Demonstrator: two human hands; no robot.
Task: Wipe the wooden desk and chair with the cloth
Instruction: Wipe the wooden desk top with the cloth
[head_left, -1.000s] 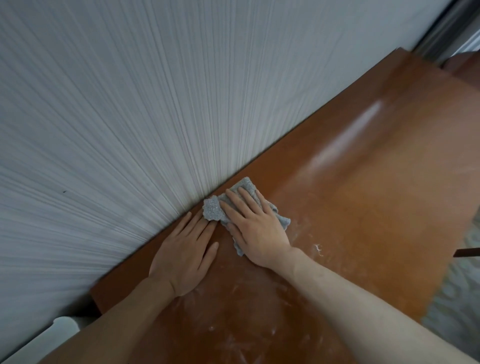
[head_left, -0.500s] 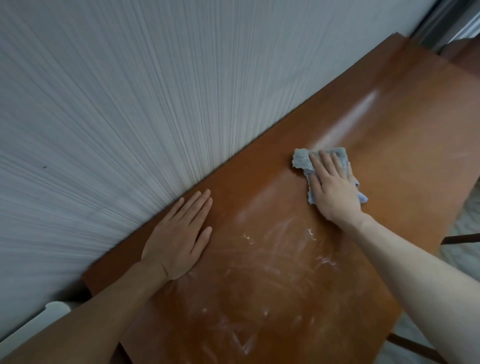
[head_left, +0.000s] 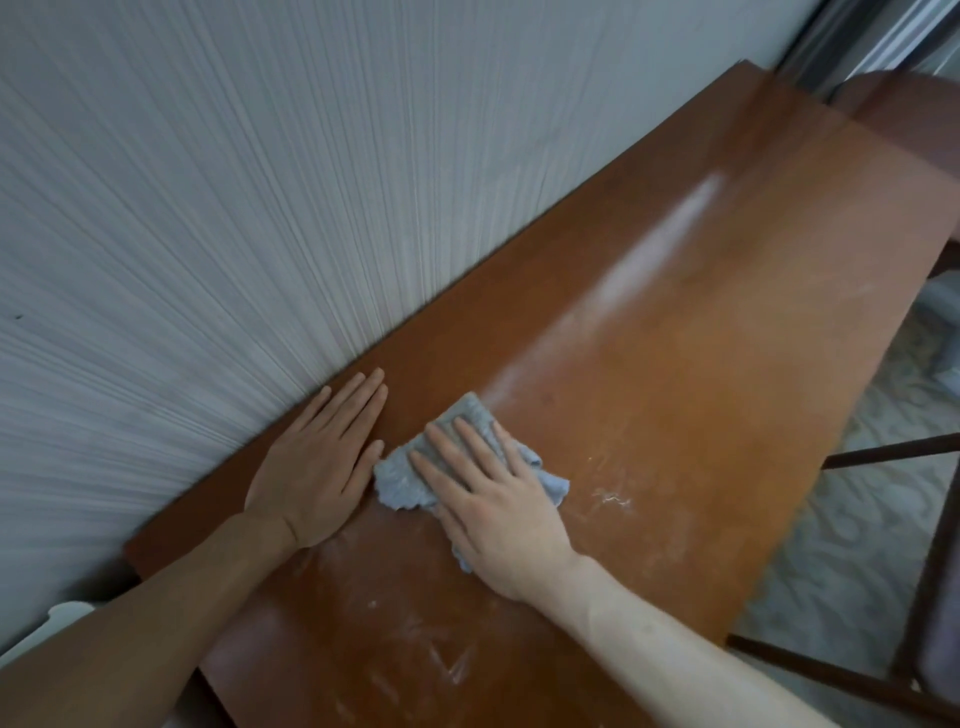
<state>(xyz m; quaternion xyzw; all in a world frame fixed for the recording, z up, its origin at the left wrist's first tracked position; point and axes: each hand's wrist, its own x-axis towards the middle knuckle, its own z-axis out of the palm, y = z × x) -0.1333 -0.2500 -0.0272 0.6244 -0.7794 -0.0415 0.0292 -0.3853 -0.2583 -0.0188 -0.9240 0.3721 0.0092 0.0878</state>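
Flat-fingered, my right hand (head_left: 488, 499) presses the soft, light cloth (head_left: 400, 480) onto the table (head_left: 701, 364); my left hand (head_left: 319, 462) rests open, holding nothing.

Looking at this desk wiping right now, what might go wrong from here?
The cloth is small and bunched under the right hand, so strokes may miss strips; whitish streaks and crumbs remain on the desk near the right hand and toward the near edge. The cloth lies close to the left hand, which rests flat by the wall, so it may block wiping there. Crumbs may be pushed off onto the floor.
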